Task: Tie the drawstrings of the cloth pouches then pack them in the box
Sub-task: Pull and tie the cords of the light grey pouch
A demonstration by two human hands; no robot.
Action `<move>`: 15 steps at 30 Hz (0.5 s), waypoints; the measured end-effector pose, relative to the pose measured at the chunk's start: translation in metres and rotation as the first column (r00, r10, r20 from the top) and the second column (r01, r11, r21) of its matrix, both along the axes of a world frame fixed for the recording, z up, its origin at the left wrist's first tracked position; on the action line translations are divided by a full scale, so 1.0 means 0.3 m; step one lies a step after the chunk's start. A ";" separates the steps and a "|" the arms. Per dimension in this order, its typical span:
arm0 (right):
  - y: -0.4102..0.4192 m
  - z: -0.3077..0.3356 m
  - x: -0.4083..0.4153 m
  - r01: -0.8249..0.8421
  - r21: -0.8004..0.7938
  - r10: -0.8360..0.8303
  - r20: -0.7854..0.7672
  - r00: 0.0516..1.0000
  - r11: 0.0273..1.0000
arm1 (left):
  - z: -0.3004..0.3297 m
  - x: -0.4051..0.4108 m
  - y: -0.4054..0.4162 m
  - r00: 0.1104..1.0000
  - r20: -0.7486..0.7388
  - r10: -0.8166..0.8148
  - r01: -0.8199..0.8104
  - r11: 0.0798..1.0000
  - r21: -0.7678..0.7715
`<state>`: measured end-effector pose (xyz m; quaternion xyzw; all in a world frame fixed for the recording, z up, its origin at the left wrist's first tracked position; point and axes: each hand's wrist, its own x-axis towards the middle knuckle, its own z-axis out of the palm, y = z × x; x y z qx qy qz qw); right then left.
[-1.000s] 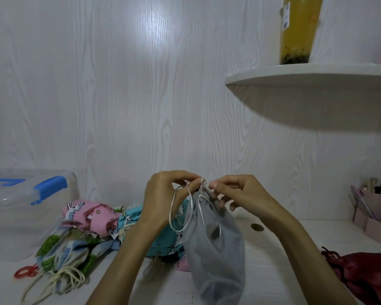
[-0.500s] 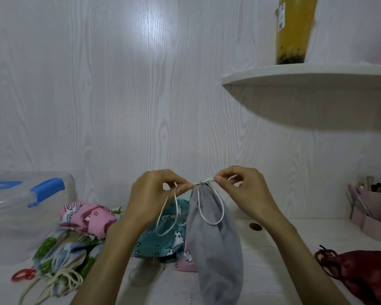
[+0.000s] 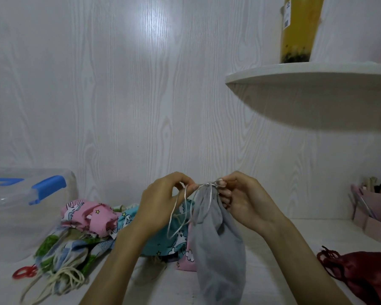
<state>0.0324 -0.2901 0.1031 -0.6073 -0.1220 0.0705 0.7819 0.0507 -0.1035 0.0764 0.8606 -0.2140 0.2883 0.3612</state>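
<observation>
- Closer together now than half a second ago, our hands meet at the knot.
- Our left hand [image 3: 161, 208] pinches the white drawstring [image 3: 186, 203].
- We hold the grey pouch [image 3: 216, 245] hanging above the table [image 3: 273, 256].
- Our right hand [image 3: 244, 201] pinches the cord at the pouch's neck.

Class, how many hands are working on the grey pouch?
2: the left hand and right hand pinch the string at the grey pouch's neck.

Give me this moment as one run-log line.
step: tying drawstring | left hand: pinches drawstring | right hand: pinches drawstring at grey pouch neck | box: no pouch visibly packed
</observation>
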 end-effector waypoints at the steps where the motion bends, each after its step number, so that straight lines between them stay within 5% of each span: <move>1: -0.004 -0.001 0.007 0.120 -0.163 -0.110 0.069 0.992 0.979 | 0.004 -0.005 0.006 1.000 0.005 -0.002 0.002 1.000 0.018; 3: -0.006 -0.013 0.014 0.454 -0.527 -0.277 0.382 0.882 0.718 | 0.004 -0.013 0.011 1.000 -0.021 -0.011 0.012 0.997 0.072; 5: 0.000 -0.039 0.021 0.711 -0.592 -0.249 0.675 0.695 0.379 | -0.007 -0.017 -0.002 0.999 -0.040 -0.022 0.027 0.993 0.114; 6: 0.004 -0.049 0.022 0.777 -0.553 -0.230 0.749 0.622 0.301 | -0.012 -0.016 -0.012 0.999 -0.036 -0.021 0.025 0.992 0.121; 8: -0.005 -0.048 0.020 0.793 -0.512 -0.231 0.771 0.593 0.330 | -0.013 -0.009 -0.016 1.000 -0.013 0.006 -0.004 0.993 0.120; 11: -0.065 -0.002 -0.005 0.502 -0.578 -0.155 0.543 0.825 0.644 | 0.016 0.003 0.041 0.973 -0.224 -0.058 0.067 0.997 0.033; 12: -0.083 0.005 -0.016 0.376 -0.634 -0.064 0.458 0.887 0.675 | 0.027 -0.004 0.070 0.934 -0.336 -0.121 0.132 0.991 0.010; 15: -0.131 -0.019 -0.031 0.116 -0.840 0.177 0.244 0.954 0.530 | 0.048 -0.029 0.115 0.866 -0.471 -0.168 0.228 0.971 0.072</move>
